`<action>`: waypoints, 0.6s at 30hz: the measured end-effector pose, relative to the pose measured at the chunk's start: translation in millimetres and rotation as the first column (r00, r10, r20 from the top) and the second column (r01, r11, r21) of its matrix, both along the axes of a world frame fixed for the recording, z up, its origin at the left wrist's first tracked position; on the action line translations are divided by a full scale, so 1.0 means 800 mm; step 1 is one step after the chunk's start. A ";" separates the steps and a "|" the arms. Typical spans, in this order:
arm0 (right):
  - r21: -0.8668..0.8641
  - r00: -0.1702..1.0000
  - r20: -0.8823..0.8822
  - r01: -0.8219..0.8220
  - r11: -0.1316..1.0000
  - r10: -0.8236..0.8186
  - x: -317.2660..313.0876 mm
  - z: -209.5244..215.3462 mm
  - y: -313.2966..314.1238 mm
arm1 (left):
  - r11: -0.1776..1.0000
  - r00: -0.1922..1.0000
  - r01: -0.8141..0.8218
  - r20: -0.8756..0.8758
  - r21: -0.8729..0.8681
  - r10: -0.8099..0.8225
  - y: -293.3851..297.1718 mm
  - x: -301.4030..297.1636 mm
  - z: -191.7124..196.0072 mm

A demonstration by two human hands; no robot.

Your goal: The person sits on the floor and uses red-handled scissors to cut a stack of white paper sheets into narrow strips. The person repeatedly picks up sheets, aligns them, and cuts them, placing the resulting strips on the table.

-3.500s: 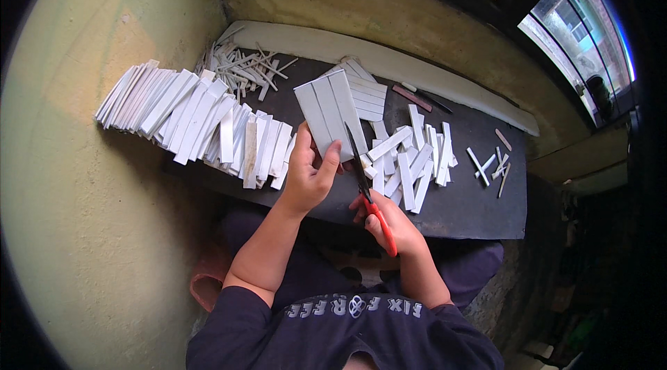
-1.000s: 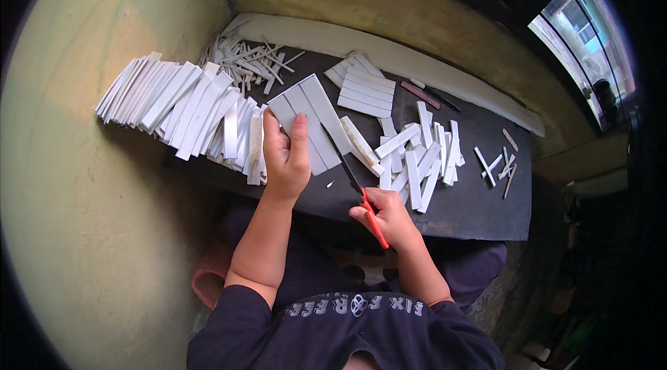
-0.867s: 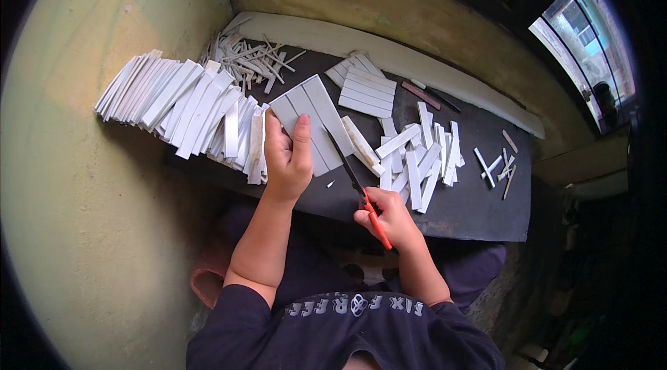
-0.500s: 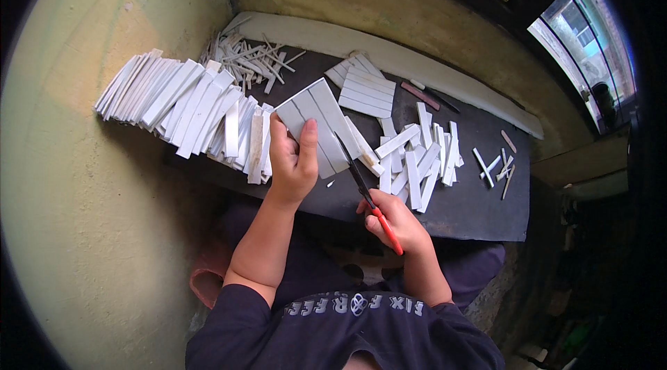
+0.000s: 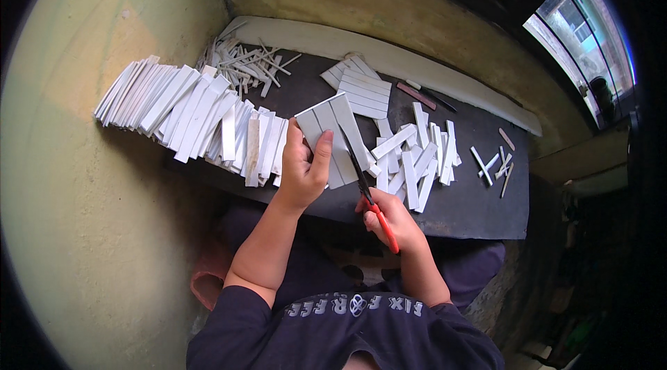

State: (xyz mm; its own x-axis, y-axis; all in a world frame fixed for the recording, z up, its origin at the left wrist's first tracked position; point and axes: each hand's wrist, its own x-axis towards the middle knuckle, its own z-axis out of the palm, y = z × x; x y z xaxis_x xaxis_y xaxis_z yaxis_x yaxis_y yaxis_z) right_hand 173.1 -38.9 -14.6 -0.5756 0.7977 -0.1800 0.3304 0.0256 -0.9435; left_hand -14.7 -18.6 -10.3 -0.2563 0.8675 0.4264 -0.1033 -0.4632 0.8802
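My left hand [image 5: 303,172] grips a flat white sheet [image 5: 321,120] marked with dark parallel lines, thumb on top and the other fingers mostly hidden beneath. In my right hand [image 5: 399,223] is a pair of scissors [image 5: 385,228] with red handles and dark blades. The blades reach into the sheet from its near edge, close to a line on its right side. A strip [image 5: 353,132] lies to the right of that cut, and its far end appears joined to the sheet. Both hands are above the dark tabletop [image 5: 479,210].
A long row of white strips [image 5: 187,109] stands at the left, with thin offcuts [image 5: 246,64] behind it. Lined sheets [image 5: 365,95] lie at the back. Loose strips [image 5: 417,161] are piled to the right, near small scraps [image 5: 504,165]. Walls border the left and back.
The sheet has shifted right and slightly toward me, turning more upright. The scissor blades sit deeper in it, and the slit runs further toward the far edge.
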 end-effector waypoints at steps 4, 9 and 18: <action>-0.008 0.999 -0.012 0.050 0.999 -0.050 -0.003 -0.005 -0.001 | 1.000 1.000 -0.012 -0.015 0.008 0.012 -0.001 0.005 0.002; 0.021 0.997 -0.011 0.082 0.996 -0.082 -0.004 -0.020 -0.001 | 1.000 1.000 -0.006 0.022 -0.008 0.006 0.000 0.006 0.001; 0.058 0.992 0.001 0.126 0.990 -0.127 -0.008 -0.020 -0.002 | 0.999 0.999 -0.032 0.004 0.009 0.032 0.001 0.007 0.001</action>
State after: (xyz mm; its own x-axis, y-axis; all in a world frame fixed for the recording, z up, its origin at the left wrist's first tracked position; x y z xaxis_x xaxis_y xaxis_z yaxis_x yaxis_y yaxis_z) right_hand 166.8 -40.2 -30.8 -0.4686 0.8732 -0.1342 0.3392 0.0376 -0.9400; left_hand -9.5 -17.5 -9.4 -0.2859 0.8547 0.4333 -0.0917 -0.4745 0.8755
